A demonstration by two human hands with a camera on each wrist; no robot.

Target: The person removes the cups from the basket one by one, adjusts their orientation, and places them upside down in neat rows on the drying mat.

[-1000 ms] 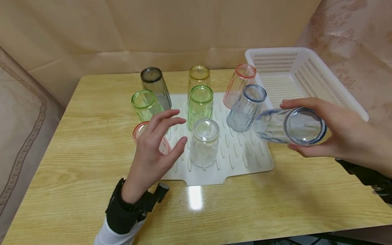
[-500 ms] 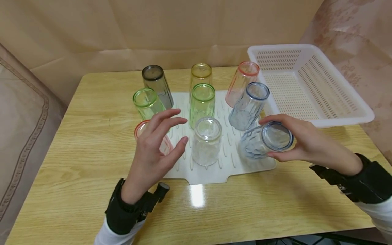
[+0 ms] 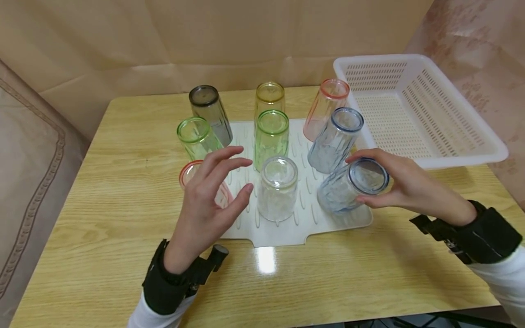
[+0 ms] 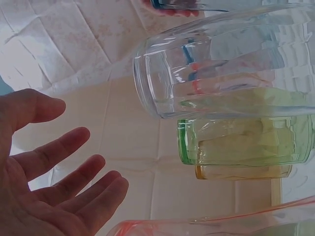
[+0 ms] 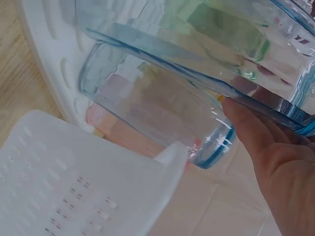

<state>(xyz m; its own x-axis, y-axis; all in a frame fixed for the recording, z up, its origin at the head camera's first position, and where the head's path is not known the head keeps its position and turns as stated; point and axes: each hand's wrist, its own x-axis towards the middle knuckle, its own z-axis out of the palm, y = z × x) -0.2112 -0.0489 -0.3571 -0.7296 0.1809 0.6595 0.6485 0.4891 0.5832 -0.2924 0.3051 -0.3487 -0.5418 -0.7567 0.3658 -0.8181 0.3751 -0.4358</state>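
Observation:
My right hand (image 3: 406, 184) grips a blue-tinted glass (image 3: 338, 191) near its base, between the thumb and the fingers. The glass is upside down at the front right of the white ridged drying mat (image 3: 279, 234), leaning slightly; whether its mouth touches the mat I cannot tell. Just behind it stands another blue glass (image 3: 334, 141). My left hand (image 3: 207, 200) hovers with spread fingers, holding nothing, and partly hides a red-rimmed glass (image 3: 189, 173). To its right is an upturned clear glass (image 3: 276, 191), which looms large in the left wrist view.
More upturned glasses stand behind: two green (image 3: 271, 141) (image 3: 201, 139), one grey (image 3: 211, 114), one amber (image 3: 270, 98) and one pink (image 3: 324, 109). A white slotted basket (image 3: 463, 162) sits at the back right, close to the blue and pink glasses. The wooden table (image 3: 328, 282) has its edge at the front.
My right hand has brought the blue glass leftward from beside the basket and lowered it to the mat's front right, tipping it more upright. My left hand has stayed put.

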